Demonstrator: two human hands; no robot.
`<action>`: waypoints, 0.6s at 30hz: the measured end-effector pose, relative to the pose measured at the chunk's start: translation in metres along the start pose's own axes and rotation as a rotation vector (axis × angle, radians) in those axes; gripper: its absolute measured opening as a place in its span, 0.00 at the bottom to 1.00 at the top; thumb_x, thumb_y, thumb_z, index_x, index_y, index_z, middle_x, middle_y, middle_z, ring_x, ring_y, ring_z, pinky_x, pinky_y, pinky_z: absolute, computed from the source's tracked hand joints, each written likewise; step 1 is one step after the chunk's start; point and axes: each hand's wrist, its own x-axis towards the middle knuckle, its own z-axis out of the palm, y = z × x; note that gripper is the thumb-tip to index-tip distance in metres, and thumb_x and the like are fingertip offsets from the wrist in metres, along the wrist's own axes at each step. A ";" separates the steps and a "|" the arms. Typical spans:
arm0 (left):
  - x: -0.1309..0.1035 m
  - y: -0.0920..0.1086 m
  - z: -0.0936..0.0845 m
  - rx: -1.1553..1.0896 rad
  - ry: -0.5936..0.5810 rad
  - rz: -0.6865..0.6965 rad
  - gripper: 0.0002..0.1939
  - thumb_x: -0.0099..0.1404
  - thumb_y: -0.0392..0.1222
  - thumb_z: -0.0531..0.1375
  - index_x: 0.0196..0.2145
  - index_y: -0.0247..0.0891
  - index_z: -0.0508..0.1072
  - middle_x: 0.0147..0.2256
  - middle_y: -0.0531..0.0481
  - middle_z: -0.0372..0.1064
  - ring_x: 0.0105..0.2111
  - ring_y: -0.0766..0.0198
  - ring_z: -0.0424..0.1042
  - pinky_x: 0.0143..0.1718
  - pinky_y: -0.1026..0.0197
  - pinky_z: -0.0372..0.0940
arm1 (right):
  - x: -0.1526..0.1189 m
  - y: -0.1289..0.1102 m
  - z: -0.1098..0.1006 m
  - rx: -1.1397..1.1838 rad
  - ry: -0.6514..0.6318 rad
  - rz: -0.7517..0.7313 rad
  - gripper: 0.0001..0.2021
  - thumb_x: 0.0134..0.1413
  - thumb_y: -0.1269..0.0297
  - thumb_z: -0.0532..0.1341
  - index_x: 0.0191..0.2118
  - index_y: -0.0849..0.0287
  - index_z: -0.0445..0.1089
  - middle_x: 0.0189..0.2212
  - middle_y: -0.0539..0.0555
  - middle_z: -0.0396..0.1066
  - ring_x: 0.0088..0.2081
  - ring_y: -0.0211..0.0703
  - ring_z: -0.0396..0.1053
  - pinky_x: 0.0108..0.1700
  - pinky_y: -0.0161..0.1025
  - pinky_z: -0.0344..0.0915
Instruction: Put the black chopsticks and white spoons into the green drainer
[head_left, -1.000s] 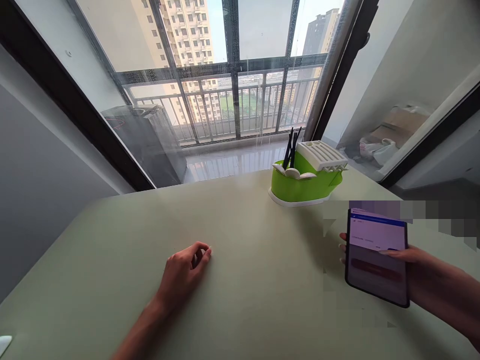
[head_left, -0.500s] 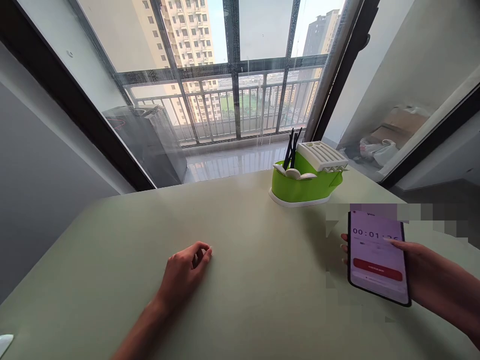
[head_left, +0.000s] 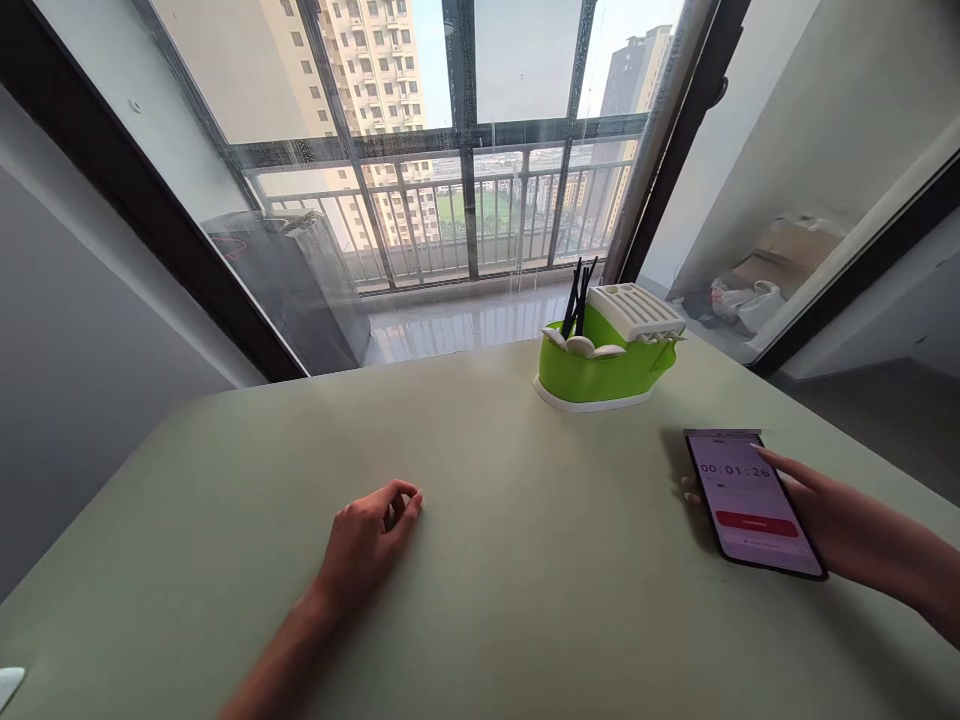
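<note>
My left hand [head_left: 365, 535] rests on the pale green table [head_left: 480, 600], its fingers curled in and the thumb tip against the index finger. Nothing shows between them. On the right, my right hand [head_left: 840, 510] grips a smartphone [head_left: 754, 505] by its sides, the thumb lying over the upper right of the screen. The lit purple screen shows a timer reading 00:01:26 and a red button. The phone is tilted low over the table, and I cannot tell whether it touches. Some of the right hand's fingers are hidden behind it.
A green and white utensil holder [head_left: 600, 370] stands at the table's far right, with black chopsticks [head_left: 577, 298] and several white spoons [head_left: 580, 347] in it. A white corner of something [head_left: 10, 684] shows at the lower left. Glass windows [head_left: 472, 200] rise beyond the far edge.
My right hand has lowered the phone, which now leans flatter toward the table. The left hand keeps its place and shape. The view has shifted slightly.
</note>
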 end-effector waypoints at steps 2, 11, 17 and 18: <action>0.000 0.000 0.000 0.003 0.002 -0.002 0.20 0.72 0.59 0.51 0.36 0.44 0.74 0.24 0.57 0.65 0.23 0.66 0.63 0.29 0.64 0.58 | 0.001 0.001 -0.002 -0.027 -0.001 -0.020 0.25 0.66 0.62 0.60 0.65 0.66 0.66 0.55 0.70 0.74 0.54 0.65 0.75 0.57 0.60 0.72; 0.001 0.000 0.000 0.012 -0.006 -0.001 0.20 0.72 0.59 0.51 0.37 0.44 0.74 0.24 0.57 0.66 0.24 0.66 0.64 0.30 0.64 0.58 | -0.001 0.000 -0.004 -0.052 0.065 -0.008 0.17 0.64 0.64 0.62 0.55 0.66 0.74 0.49 0.70 0.78 0.49 0.65 0.78 0.51 0.58 0.77; 0.001 0.001 0.000 0.022 0.007 0.015 0.20 0.72 0.59 0.51 0.36 0.43 0.74 0.24 0.56 0.66 0.24 0.66 0.64 0.30 0.64 0.59 | 0.001 -0.002 -0.015 -0.119 0.085 -0.015 0.11 0.60 0.65 0.64 0.48 0.57 0.76 0.40 0.60 0.82 0.39 0.58 0.81 0.43 0.50 0.79; 0.001 0.001 0.000 0.022 0.008 0.015 0.20 0.72 0.59 0.51 0.36 0.43 0.74 0.24 0.56 0.66 0.24 0.66 0.64 0.30 0.63 0.59 | 0.001 -0.003 -0.015 -0.151 0.113 -0.011 0.11 0.60 0.63 0.64 0.47 0.56 0.75 0.37 0.59 0.82 0.36 0.57 0.81 0.39 0.48 0.79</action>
